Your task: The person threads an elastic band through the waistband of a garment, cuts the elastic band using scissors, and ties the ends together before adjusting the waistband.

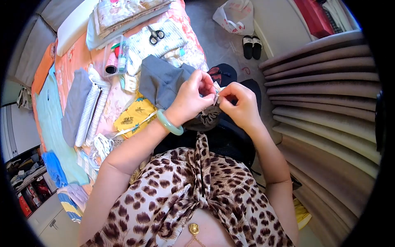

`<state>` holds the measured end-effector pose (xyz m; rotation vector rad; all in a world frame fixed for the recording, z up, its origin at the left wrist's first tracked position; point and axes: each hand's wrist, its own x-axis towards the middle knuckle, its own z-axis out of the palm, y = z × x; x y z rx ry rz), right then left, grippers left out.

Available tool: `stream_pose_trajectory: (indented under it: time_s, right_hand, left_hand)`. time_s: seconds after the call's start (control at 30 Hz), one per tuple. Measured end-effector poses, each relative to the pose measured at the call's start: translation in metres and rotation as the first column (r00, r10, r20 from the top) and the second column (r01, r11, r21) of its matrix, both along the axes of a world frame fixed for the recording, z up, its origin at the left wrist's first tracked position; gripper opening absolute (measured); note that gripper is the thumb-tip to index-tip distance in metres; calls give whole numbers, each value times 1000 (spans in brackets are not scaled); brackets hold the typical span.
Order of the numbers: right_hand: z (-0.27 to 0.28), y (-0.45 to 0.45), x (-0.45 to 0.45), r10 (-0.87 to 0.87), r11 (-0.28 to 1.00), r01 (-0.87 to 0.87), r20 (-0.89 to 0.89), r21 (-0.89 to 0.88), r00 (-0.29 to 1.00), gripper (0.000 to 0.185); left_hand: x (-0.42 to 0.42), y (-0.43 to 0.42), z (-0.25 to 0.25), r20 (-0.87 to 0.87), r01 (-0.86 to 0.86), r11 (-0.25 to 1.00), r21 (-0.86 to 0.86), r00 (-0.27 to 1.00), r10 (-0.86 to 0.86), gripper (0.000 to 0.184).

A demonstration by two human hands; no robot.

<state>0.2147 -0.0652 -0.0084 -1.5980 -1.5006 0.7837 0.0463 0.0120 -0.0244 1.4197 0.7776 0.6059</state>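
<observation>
Fingers of my left hand (193, 96) and my right hand (239, 103) meet in front of me, both closed in a pinch. Between them is a small white strip of fabric (217, 88), mostly covered by the fingertips; a needle or thread cannot be made out. A pale green bangle (169, 122) circles my left wrist. Just below the hands, dark gathered fabric (207, 118) rests near my lap. Beside my left hand, grey cloth (160, 84) lies over the bed's edge, with a yellow printed cloth (135, 116) and a white cord close by.
On the bed are black-handled scissors (156, 35), a clear plastic box (115, 57) holding thread spools, and folded fabrics (84, 109). A brown curtain (321, 82) hangs at right. Slippers (252, 46) and a white plastic bag (235, 16) are on the floor.
</observation>
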Motion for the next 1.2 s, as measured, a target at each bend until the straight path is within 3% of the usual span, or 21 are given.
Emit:
stream_pose_trajectory:
  time_s: [0.07,0.13,0.17,0.23,0.33,0.43,0.47,0.63,0.67,0.8,1.0,1.2]
  right_hand:
    - [-20,-4,5,-66,984,-10,-421,-176,905,12]
    - [-34,-6,3,-140,966,-66,-718,-251,682,11]
    - [-37,-6,3,-140,965,-67,-719,-252,680,11]
    - [-39,-5,2,-143,964,-69,-720,-256,679,11]
    - [-25,-4,5,-76,975,-11,-378,-223,923,9]
    - [-9,-2,2,2,999,-2,-8,50,1000,10]
    - [-6,0,2,22,997,-24,29,69,999,11]
    - [21,6,10,101,985,-137,304,101,947,14]
    - [29,8,11,98,972,-176,411,157,906,12]
    - [35,16,11,174,955,-285,629,79,757,8]
    - [38,21,4,324,923,-369,726,-104,607,7]
    - [20,21,-2,254,959,-272,652,-75,715,8]
  left_hand:
    - [-1,1,3,57,32,982,-187,998,-22,29]
    - [-2,2,-1,101,45,973,-227,995,-23,29]
    - [-2,3,-3,123,51,968,-246,992,-21,30]
    - [-2,1,1,61,30,993,-118,998,-23,29]
    - [1,-4,13,-92,-8,993,118,996,19,28]
    - [5,-6,16,-172,-14,945,327,982,74,27]
    - [6,-7,14,-187,-12,924,382,978,89,27]
    - [6,-2,9,-166,-33,950,310,982,88,29]
    - [7,-1,8,-160,-38,957,287,983,87,29]
    - [10,-1,8,-166,-32,957,287,983,82,30]
    - [8,-1,9,-214,5,965,263,975,54,30]
    - [7,-1,-2,-253,15,966,256,966,52,28]
